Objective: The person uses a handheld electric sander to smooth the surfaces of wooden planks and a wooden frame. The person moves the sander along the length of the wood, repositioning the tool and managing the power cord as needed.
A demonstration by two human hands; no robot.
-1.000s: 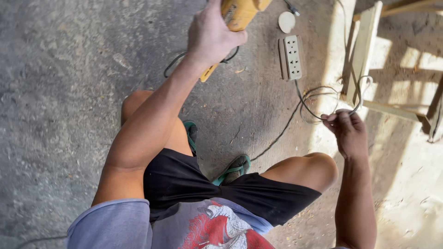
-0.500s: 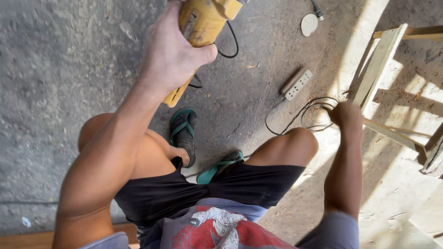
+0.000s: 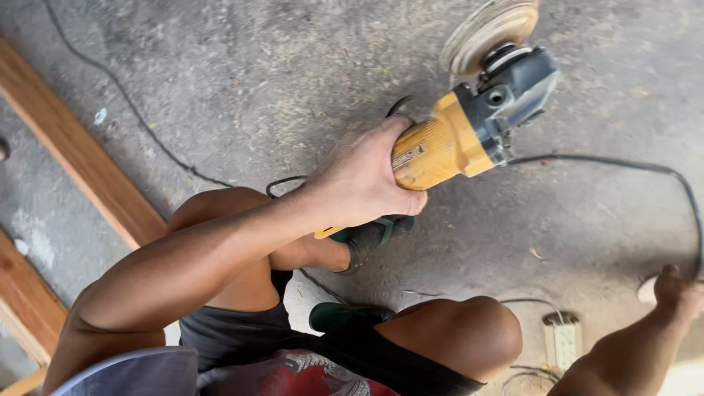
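At the far left, two wooden boards lie on the concrete floor, running from 10 o'clock toward 4 o'clock, with a thin black cable crossing the floor beside them. Near frame centre, the left hand is wrapped fully closed around the yellow body of an angle grinder, held in the air above the floor and above the person's sandalled foot. The grinder's long axis runs from about 8 o'clock to 2 o'clock; its grey gear head and worn sanding disc point toward 2 o'clock, away from the body. The tool hangs from one hand only, so a kick or a slip of the grip could swing the disc toward the bare knee or foot. A power cord arcs right from the tool toward the right hand at 4 o'clock; the hand appears to touch the cord, but how far its fingers are closed cannot be told. A taut or snagged cord could jerk the tool off line. A white power strip lies just beside the knee.
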